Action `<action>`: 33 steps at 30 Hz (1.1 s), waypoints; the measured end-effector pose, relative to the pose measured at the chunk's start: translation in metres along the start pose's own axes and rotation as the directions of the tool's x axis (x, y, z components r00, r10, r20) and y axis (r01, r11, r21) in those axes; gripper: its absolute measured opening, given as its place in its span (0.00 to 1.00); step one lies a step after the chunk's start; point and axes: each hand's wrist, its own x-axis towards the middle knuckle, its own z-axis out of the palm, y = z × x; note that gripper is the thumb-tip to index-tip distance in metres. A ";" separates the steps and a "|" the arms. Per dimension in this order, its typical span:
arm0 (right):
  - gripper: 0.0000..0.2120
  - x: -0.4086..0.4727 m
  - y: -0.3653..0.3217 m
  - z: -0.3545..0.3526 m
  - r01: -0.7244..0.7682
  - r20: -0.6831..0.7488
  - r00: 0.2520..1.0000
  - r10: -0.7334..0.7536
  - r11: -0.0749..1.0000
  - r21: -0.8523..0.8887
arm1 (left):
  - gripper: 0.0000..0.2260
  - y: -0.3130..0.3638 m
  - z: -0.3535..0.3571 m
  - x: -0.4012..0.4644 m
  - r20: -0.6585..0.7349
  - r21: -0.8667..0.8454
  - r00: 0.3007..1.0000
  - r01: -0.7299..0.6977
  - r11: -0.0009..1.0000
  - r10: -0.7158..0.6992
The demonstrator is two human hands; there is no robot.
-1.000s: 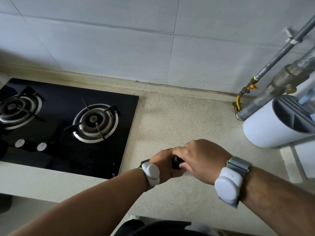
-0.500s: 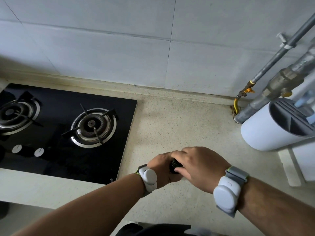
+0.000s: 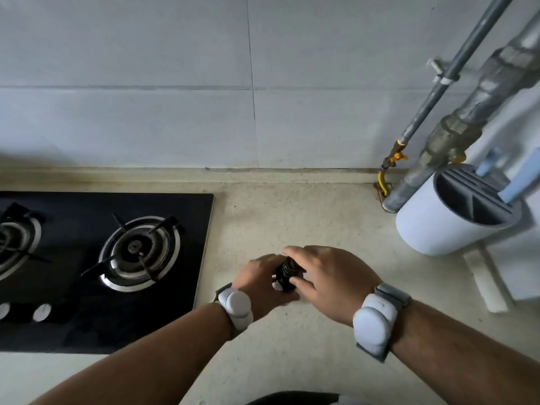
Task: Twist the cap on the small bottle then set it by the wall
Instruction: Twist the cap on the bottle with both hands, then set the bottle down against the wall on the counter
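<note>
A small dark bottle [image 3: 284, 278] is held between both hands above the beige counter [image 3: 292, 217], tilted with its top toward the upper right. My left hand [image 3: 260, 283] wraps the bottle's body from the left. My right hand [image 3: 330, 280] pinches the black cap [image 3: 292, 264] with thumb and fingers. Most of the bottle is hidden by the fingers. The tiled wall [image 3: 204, 118] rises behind the counter, well beyond the hands.
A black two-burner gas hob [image 3: 96, 270] lies to the left. At the right stand a white cylindrical holder [image 3: 438, 226], grey pipes [image 3: 432, 118] with a yellow valve [image 3: 394, 157], and a white stand [image 3: 485, 282]. Both wrists wear white bands.
My right hand has loosened and shifted on the cap, so more of the dark bottle shows between the hands. The view has tilted up slightly toward the wall.
</note>
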 end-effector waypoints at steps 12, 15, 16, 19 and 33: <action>0.21 0.117 0.089 -0.037 -0.248 -0.193 0.939 0.286 0.948 0.197 | 0.17 0.028 -0.038 0.159 -0.105 0.133 0.987 0.135 0.982 -0.122; 0.16 0.153 0.111 -0.044 -0.264 -0.203 0.930 0.306 0.942 0.210 | 0.17 0.028 -0.050 0.195 -0.118 0.112 0.983 0.154 0.982 -0.141; 0.15 0.166 0.119 -0.043 -0.276 -0.205 0.925 0.321 0.936 0.219 | 0.18 0.025 -0.052 0.208 -0.119 0.106 0.983 0.156 0.982 -0.143; 0.14 0.197 0.136 -0.046 -0.275 -0.235 0.918 0.321 0.939 0.209 | 0.19 0.022 -0.061 0.239 -0.120 0.112 0.981 0.169 0.979 -0.155; 0.14 0.271 0.179 -0.042 -0.240 -0.257 0.928 0.271 0.960 0.147 | 0.15 0.002 -0.070 0.297 -0.175 0.065 0.961 0.227 0.972 -0.213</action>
